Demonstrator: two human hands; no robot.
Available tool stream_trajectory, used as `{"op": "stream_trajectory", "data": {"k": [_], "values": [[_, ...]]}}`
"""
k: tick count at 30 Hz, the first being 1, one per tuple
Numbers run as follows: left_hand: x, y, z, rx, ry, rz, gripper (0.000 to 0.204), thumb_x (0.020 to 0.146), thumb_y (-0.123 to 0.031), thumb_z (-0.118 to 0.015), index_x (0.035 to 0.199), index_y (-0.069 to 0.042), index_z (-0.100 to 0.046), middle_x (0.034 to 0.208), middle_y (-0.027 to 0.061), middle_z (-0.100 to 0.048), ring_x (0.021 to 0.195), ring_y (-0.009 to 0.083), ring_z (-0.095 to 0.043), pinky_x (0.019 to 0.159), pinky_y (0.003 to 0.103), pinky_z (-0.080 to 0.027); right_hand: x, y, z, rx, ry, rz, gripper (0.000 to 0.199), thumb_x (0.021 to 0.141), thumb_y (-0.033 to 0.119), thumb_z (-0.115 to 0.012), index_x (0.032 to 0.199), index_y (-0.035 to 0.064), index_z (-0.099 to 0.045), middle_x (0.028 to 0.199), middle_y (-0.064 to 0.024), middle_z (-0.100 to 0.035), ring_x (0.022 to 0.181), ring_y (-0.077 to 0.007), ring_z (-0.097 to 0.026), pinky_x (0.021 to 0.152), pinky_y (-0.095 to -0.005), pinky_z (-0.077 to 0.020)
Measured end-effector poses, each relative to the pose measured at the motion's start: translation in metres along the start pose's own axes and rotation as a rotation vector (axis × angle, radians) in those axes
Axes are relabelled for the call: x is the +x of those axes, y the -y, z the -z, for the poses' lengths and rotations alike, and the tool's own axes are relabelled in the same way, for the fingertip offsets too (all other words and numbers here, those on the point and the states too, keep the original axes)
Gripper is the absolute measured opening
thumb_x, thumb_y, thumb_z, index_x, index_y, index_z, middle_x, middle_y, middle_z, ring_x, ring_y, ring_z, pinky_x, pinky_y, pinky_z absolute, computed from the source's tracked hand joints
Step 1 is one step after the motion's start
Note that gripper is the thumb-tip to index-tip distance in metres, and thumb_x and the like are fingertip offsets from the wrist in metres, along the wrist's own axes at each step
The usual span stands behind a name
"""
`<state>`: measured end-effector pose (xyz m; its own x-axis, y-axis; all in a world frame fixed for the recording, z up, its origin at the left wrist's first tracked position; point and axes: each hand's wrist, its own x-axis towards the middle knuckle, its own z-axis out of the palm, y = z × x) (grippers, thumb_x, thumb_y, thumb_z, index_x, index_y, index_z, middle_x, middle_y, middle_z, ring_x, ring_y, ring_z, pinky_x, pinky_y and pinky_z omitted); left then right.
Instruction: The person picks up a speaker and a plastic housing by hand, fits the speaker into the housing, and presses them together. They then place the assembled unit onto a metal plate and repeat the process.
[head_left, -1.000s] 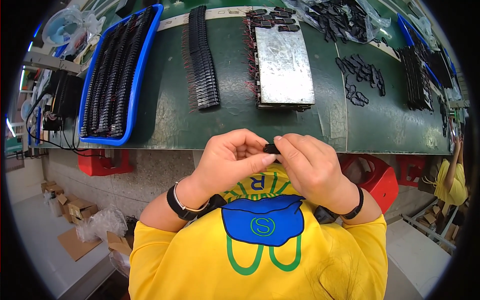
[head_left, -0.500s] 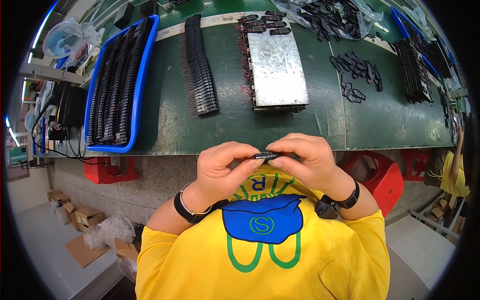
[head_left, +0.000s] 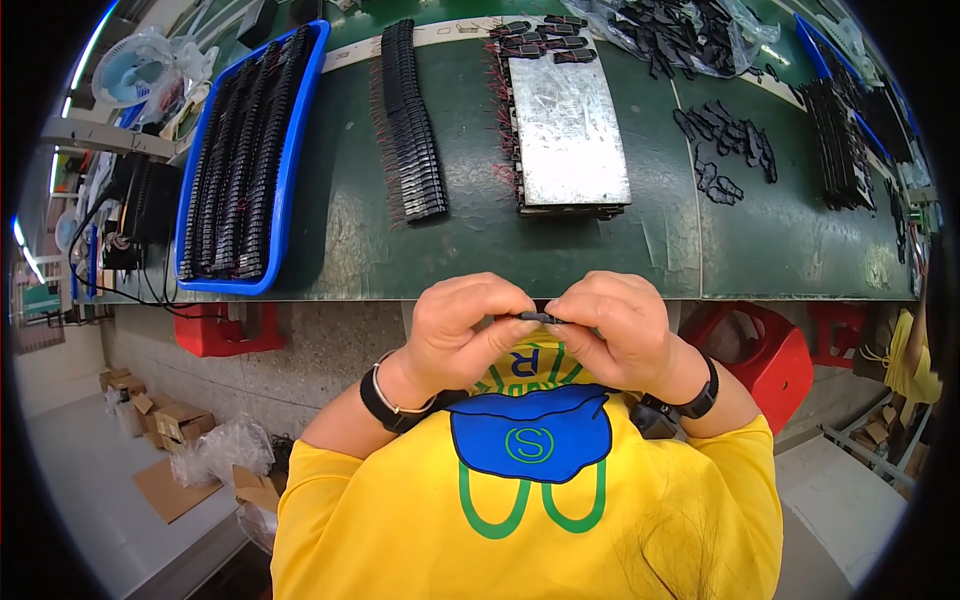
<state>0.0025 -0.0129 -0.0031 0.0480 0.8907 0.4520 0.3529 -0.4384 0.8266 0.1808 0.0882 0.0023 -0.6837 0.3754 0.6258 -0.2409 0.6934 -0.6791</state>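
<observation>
Table (head_left: 480, 250): green; carries the stock in separate lots, seemingly so each lot lies apart and in reach.

Blue tray (head_left: 228, 286): at left, packed with rows of black parts, its walls apparently keeping them upright.

Metal plate (head_left: 570, 125): centre, flat, probably a weight; black pieces with wires (head_left: 575, 55) rest on its far end. What lies beneath it is mostly covered.

Long black row (head_left: 410, 120): between tray and plate, parts side by side, red wires to the left — likely to avoid tangles.

Left hand (head_left: 465, 320) and right hand (head_left: 620, 320): thumb and fingers of each pinching one end of the same thing, presumably to steady it from both sides.

Small black piece (head_left: 540, 317): held between them, just off the table's near edge; ends hidden by fingertips, detail too small to read.
</observation>
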Motion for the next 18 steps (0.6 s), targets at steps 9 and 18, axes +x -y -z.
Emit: {"op": "stream_trajectory", "data": {"k": [9, 18], "values": [[-0.013, -0.001, -0.01, -0.13, -0.111, 0.188, 0.011, 0.083, -0.001, -0.064, 0.093, 0.003, -0.061, 0.085, 0.0107, -0.064, 0.067, 0.0112, -0.061, 0.06, 0.022, -0.048, -0.006, -0.005, -0.002, 0.123, -0.002, -0.136, 0.017, 0.075, -0.002, -0.068, 0.09, -0.0003, -0.061, 0.076, -0.0114, -0.062, 0.061, -0.0226, -0.059, 0.053, -0.0287, -0.0449], [-0.014, -0.012, 0.0, -0.217, -0.082, 0.331, 0.015, 0.089, -0.004, -0.057, 0.099, 0.005, -0.062, 0.086, 0.0109, -0.067, 0.071, 0.0144, -0.066, 0.065, 0.023, -0.052, -0.011, -0.007, -0.006, 0.103, 0.002, -0.16, 0.017, 0.077, -0.002, -0.068, 0.092, -0.0007, -0.063, 0.08, -0.0125, -0.064, 0.068, -0.0221, -0.062, 0.058, -0.0279, -0.0476]]}}
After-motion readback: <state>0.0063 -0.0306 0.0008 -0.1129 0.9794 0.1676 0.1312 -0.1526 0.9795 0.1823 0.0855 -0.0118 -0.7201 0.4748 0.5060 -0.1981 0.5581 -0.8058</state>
